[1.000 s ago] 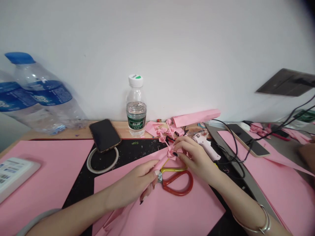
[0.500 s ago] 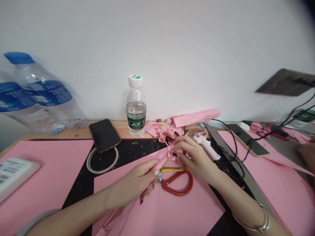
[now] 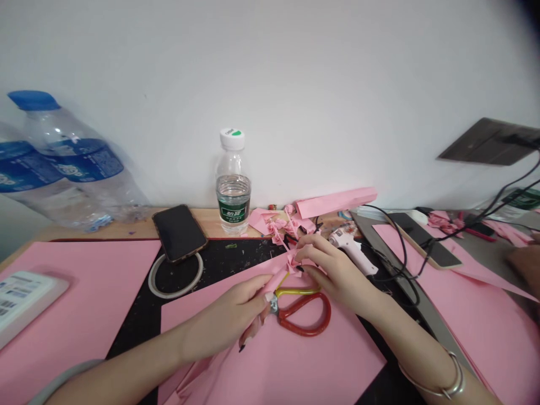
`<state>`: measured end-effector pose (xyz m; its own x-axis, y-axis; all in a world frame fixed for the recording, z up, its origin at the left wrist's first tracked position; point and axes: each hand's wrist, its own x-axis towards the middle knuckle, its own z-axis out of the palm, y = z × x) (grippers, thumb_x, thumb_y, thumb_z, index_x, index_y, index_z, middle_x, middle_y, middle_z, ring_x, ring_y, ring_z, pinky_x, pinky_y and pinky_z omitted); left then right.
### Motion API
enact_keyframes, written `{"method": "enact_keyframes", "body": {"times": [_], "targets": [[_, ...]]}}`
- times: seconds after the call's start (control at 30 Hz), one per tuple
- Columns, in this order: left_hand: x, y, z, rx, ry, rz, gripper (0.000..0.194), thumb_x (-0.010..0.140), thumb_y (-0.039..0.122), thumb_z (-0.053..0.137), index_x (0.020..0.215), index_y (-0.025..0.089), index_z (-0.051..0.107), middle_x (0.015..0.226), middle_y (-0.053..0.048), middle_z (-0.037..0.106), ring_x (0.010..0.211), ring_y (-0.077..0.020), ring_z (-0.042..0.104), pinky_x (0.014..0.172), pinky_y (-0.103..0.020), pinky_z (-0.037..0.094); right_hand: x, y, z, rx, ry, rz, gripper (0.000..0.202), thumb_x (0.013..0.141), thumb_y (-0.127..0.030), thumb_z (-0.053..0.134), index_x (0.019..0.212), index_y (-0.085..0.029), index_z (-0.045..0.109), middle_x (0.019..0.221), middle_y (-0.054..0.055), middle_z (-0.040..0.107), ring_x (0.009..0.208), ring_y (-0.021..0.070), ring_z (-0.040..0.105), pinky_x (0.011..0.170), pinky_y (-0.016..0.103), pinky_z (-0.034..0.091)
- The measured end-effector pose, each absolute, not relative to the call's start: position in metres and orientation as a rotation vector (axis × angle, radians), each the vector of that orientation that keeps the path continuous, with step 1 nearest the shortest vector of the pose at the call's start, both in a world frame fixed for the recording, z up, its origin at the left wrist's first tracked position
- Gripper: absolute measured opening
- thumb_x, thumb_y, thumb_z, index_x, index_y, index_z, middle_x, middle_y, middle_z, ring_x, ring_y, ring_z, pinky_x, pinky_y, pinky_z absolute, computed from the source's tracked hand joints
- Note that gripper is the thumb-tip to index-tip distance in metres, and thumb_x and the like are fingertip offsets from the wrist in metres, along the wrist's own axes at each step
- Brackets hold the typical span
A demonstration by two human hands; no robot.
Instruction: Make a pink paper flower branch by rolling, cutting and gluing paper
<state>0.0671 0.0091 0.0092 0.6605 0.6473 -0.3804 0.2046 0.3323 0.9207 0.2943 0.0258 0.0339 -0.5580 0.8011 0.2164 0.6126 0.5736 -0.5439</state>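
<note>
My left hand [image 3: 247, 309] is closed around a roll of pink paper [image 3: 278, 277] that slants up to the right. At its upper end sits a small folded pink paper flower [image 3: 292, 261]. The fingers of my right hand [image 3: 335, 273] are curled and pinch the edge of this flower; the exact fingertip contact is partly hidden. Scissors [image 3: 325, 318] with one red and one yellow handle lie just under my hands, their blades covered by my left hand. Beneath everything spreads a large pink paper sheet [image 3: 304, 365].
Pink paper scraps [image 3: 274, 222] and a glue gun [image 3: 356, 253] lie behind my right hand, with black cables [image 3: 407, 247] beside them. A water bottle [image 3: 233, 194], a phone [image 3: 178, 232] and a tape roll [image 3: 157, 286] stand left of centre. Another person's hand [image 3: 527, 264] shows at far right.
The fingers of my right hand have shifted slightly at the paper flower. My left hand, the roll and the scissors stay where they were.
</note>
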Motion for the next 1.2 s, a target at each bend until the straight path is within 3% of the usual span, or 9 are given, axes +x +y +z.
{"method": "enact_keyframes", "body": {"times": [0.27,0.47,0.8,0.97,1.2], "targets": [[0.0682,0.0085,0.0077,1.228,0.865,0.340,0.035,0.096,0.041,0.037,0.118,0.018,0.051,0.063,0.007,0.043,0.048,-0.0078,0.036,0.042,-0.019,0.029,0.2945,0.0279,0.0323,-1.142,-2.399,0.580,0.023,0.088,-0.002,0.042,0.096,-0.020,0.053,0.108,0.007,0.049,0.103,0.0176,0.050,0.089,0.030,0.041],[0.0679,0.0078,0.0103,1.246,0.849,0.329,0.040,0.096,0.041,0.036,0.130,0.022,0.043,0.062,0.007,0.040,0.049,-0.0091,0.035,0.043,-0.019,0.031,0.2927,0.0250,0.0348,-1.170,-2.366,0.589,0.024,0.085,-0.001,0.045,0.097,-0.020,0.051,0.107,0.006,0.049,0.102,0.0165,0.050,0.089,0.029,0.041],[0.0683,0.0053,0.0120,1.246,0.873,0.312,0.036,0.095,0.042,0.037,0.116,0.017,0.050,0.067,0.005,0.041,0.052,-0.0094,0.034,0.044,-0.020,0.030,0.2895,0.0232,0.0334,-1.160,-2.264,0.587,0.027,0.077,0.001,0.046,0.093,-0.020,0.049,0.101,0.004,0.052,0.095,0.0168,0.051,0.084,0.030,0.042],[0.0683,0.0066,0.0132,1.232,0.872,0.310,0.036,0.094,0.043,0.038,0.116,0.017,0.050,0.067,0.005,0.041,0.053,-0.0096,0.034,0.044,-0.020,0.030,0.2900,0.0218,0.0370,-1.171,-2.231,0.613,0.031,0.076,0.000,0.049,0.099,-0.020,0.049,0.101,0.005,0.054,0.085,0.0151,0.052,0.072,0.027,0.045],[0.0677,0.0070,0.0120,1.228,0.853,0.321,0.036,0.095,0.043,0.037,0.115,0.016,0.049,0.067,0.006,0.042,0.051,-0.0086,0.034,0.045,-0.020,0.030,0.2877,0.0242,0.0373,-1.093,-2.283,0.598,0.020,0.086,-0.009,0.052,0.102,-0.020,0.056,0.106,0.006,0.059,0.100,0.0171,0.055,0.087,0.031,0.045]]}}
